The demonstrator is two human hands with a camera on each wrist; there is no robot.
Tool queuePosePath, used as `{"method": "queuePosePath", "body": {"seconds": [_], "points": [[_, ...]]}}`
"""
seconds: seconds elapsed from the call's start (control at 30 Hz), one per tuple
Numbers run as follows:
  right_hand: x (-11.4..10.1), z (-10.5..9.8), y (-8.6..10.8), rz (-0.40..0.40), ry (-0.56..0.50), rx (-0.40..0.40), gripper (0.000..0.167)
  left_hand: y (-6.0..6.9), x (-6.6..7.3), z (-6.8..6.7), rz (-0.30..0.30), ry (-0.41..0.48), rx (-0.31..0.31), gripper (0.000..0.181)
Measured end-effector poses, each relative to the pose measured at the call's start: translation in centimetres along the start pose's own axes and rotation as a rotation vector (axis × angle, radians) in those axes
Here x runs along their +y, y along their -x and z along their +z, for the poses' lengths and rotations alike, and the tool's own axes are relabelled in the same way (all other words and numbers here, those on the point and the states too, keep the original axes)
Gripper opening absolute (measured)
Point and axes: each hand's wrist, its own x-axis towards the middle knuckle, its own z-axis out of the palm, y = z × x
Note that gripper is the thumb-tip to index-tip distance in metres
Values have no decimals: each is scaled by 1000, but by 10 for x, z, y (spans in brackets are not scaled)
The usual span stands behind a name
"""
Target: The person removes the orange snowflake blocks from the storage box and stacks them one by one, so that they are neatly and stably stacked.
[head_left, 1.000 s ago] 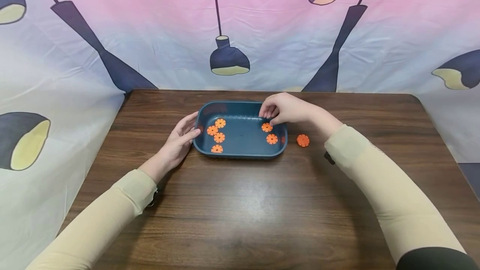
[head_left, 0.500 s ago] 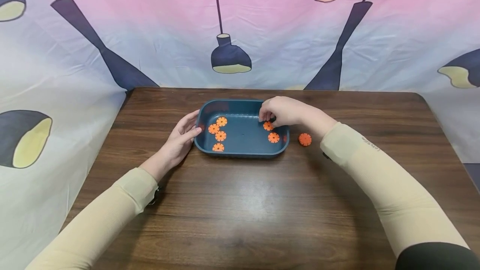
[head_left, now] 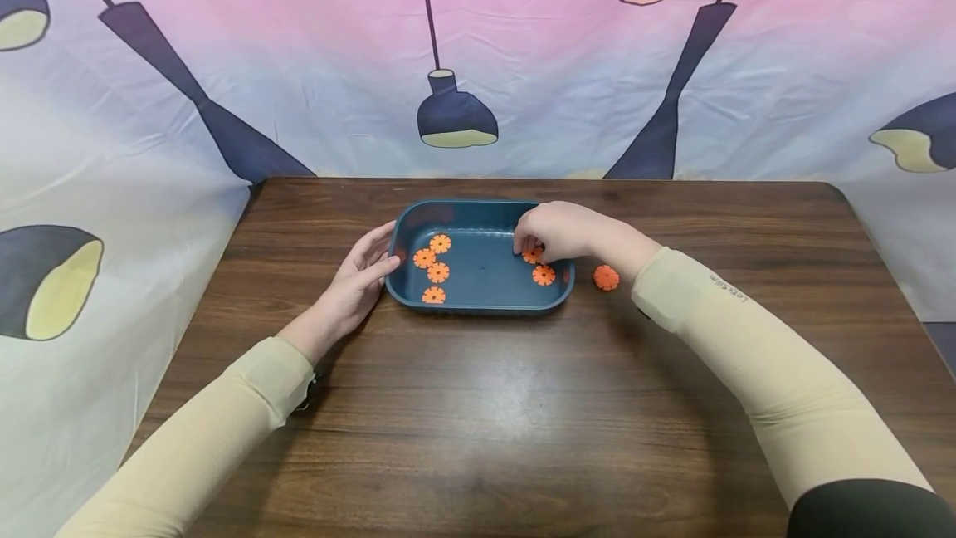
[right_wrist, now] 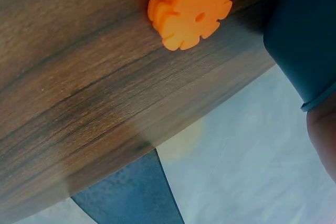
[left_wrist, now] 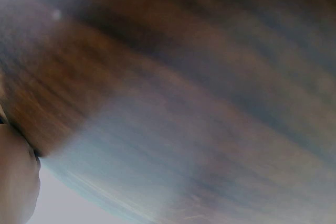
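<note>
A dark teal plastic tray (head_left: 481,289) stands on the wooden table. My left hand (head_left: 358,281) grips its left end, thumb on the rim. My right hand (head_left: 560,232) reaches over the right end, its curled fingers and thumb down around an orange notched plastic disc (head_left: 534,256), which they partly cover; the exact contact is hidden. Just in front of that one lies another orange disc (head_left: 543,275). Several more orange discs (head_left: 437,272) lie in the tray's left part. Outside, right of the tray, sits a small stack of orange discs (right_wrist: 191,9), beneath my right forearm's near side.
The brown wooden table (head_left: 478,405) reaches back to a patterned cloth (head_left: 358,90) printed with lamps. Both forearms wear pale sleeves (head_left: 754,364). The left wrist view is blurred and shows mostly tabletop.
My right hand has come down and slightly toward me, now covering more of the disc at the tray's right. My left hand keeps its hold; the tray and other discs stay put.
</note>
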Motion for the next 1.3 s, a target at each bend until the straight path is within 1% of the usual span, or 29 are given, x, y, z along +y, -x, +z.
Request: {"method": "queuePosePath", "body": {"seconds": [0.13, 0.3, 0.4, 0.53, 0.73, 0.97, 1.13, 1.3], "points": [[1, 2, 1, -6, -27, -5, 28, 0, -1, 0, 8, 0, -5, 56], [2, 4, 2, -23, -43, 28, 29, 0, -1, 0, 14, 4, -12, 56], [2, 5, 3, -36, -28, 47, 29, 0, -1, 0, 16, 7, -13, 55], [1, 7, 3, -46, 21, 59, 29, -1, -1, 1, 18, 7, -14, 55], [-2, 11, -1, -47, 64, 48, 30, 0, 1, 0, 17, 1, -7, 56], [-5, 14, -6, -42, 60, 43, 22, 0, 0, 0, 10, -3, 1, 55], [-6, 15, -8, -14, 66, 34, 19, 0, -1, 0, 8, -4, 2, 55], [-5, 16, -9, -13, 52, 33, 18, 0, 0, 0, 1, -6, 2, 56]]}}
